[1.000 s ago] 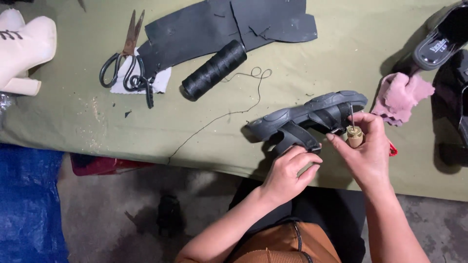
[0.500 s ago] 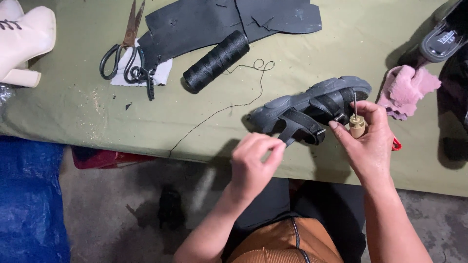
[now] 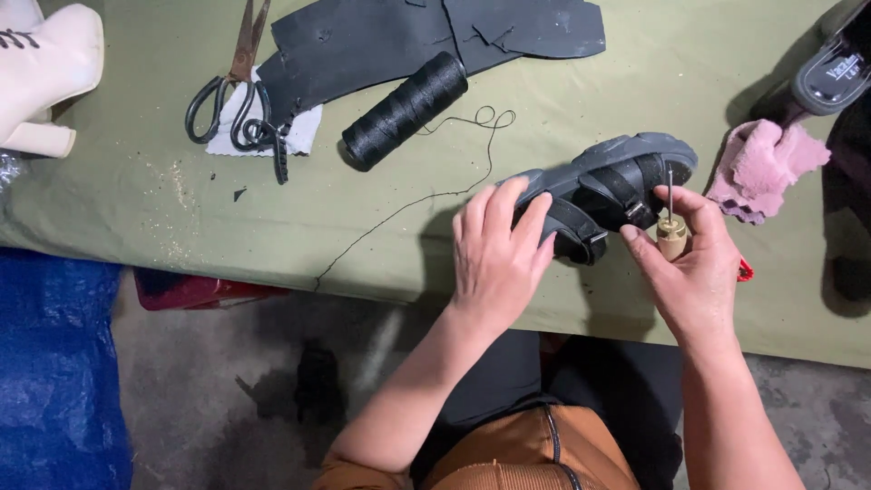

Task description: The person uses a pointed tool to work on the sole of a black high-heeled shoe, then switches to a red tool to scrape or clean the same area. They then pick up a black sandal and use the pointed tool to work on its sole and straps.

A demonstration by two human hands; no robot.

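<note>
A dark grey sandal (image 3: pixel 606 195) with black straps is seen right of the frame's centre, lying on the desk (image 3: pixel 163 218), which is covered in olive-green cloth. Its near end is covered by the left hand (image 3: pixel 497 249), whose fingers are laid flat and spread over the sole and a strap. A small awl (image 3: pixel 670 227) with a wooden handle is gripped by the right hand (image 3: pixel 694 263), closed around it, with the metal needle pointed up against the straps. A black thread (image 3: pixel 408 204) is trailed across the cloth from the sandal's side to a black spool (image 3: pixel 405 110) in the upper middle. Scissors (image 3: pixel 231 91) are laid on a white scrap at upper left, beside black sheet material (image 3: pixel 381 36). A pink cloth (image 3: pixel 762 168) is seen at the right, and a white heeled shoe (image 3: pixel 45 73) at the far upper left.
</note>
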